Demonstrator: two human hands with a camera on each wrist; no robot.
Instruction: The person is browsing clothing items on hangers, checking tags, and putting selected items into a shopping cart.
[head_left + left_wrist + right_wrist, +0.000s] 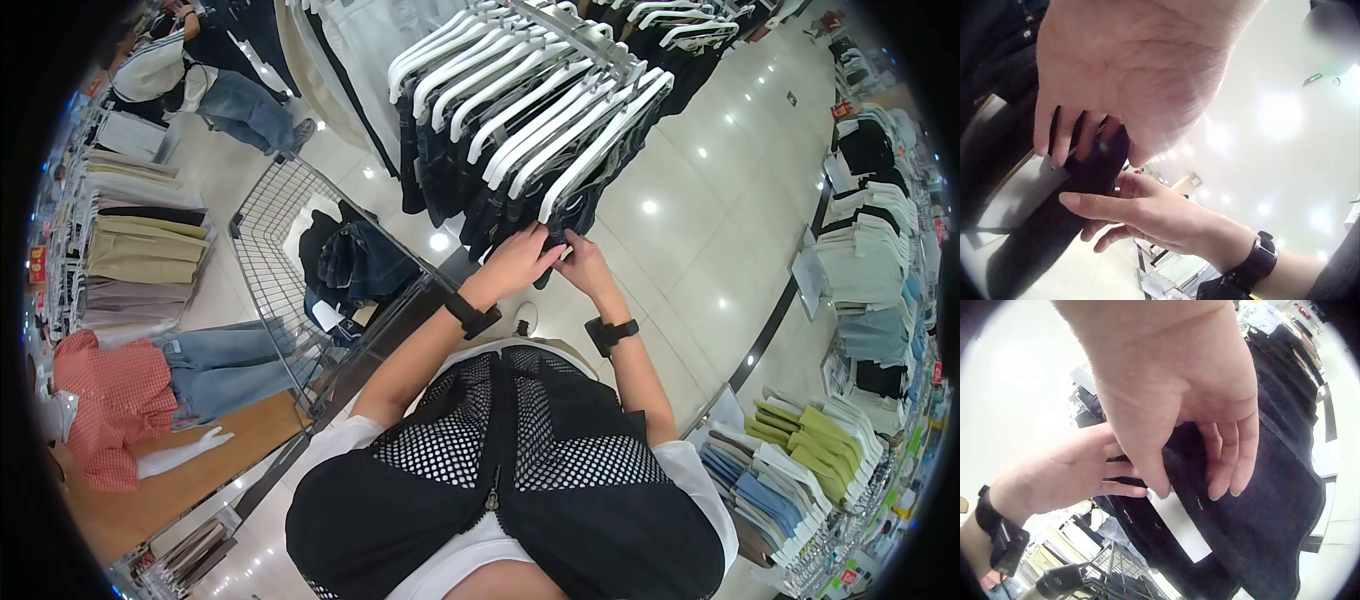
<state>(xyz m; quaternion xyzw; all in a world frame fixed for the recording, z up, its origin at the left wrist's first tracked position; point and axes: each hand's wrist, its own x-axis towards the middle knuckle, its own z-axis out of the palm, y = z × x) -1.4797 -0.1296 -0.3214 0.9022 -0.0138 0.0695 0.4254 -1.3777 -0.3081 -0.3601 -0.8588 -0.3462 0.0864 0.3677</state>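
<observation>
In the head view, both hands meet at the front of a row of dark garments on white hangers (560, 125). The left hand (515, 265) grips the edge of the front dark garment (1100, 165), its fingers over the cloth and its thumb on the other side. Close beside it, the right hand (585, 268) holds a fold of the same dark cloth (1260, 506) between thumb and fingers. A white tag (1182, 528) hangs against the fabric just below the right thumb, with left fingertips right at its top end.
A wire shopping cart (262, 225) with dark clothes (345, 255) inside stands to the left. Beyond it are a mannequin in a red checked top (115, 400) and folded trousers (145, 250). Racks of clothes (800, 450) line the right. A person (215, 95) is at upper left.
</observation>
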